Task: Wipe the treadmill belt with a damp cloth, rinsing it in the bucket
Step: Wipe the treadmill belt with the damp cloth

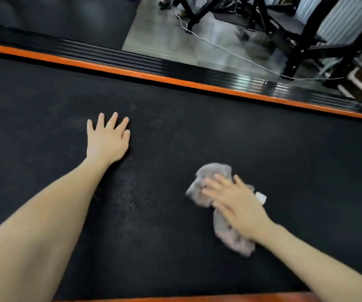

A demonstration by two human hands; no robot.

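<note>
- Left hand [108, 138]: at about 10 o'clock from the frame's centre. It lies palm down on the treadmill belt [197, 131] with fingers straight and spread, holding nothing.
- Treadmill belt: a black textured surface filling most of the view, with both forearms reaching across it from 6 o'clock.
- Sheen patch [140, 203]: a paler, faintly glistening area of belt near the centre, between the two arms; it is possibly moisture.
- Cloth [210, 182]: grey and crumpled, lying on the belt at about 4 o'clock from centre. A small white tag [260, 197] shows at its 3 o'clock edge.
- Right hand [234, 203]: laid flat on top of the cloth, fingers extended and pointing toward 10 o'clock, pressing it to the belt. Motion blur hides whether the thumb tucks around the fabric.
- Orange strip [175, 80] and ribbed black side rail [175, 66]: these border the belt's far edge, running from 9 o'clock to 3 o'clock.
- White cable [230, 51]: trails over the grey floor at 1 o'clock, beside a black equipment frame [295, 51].
</note>
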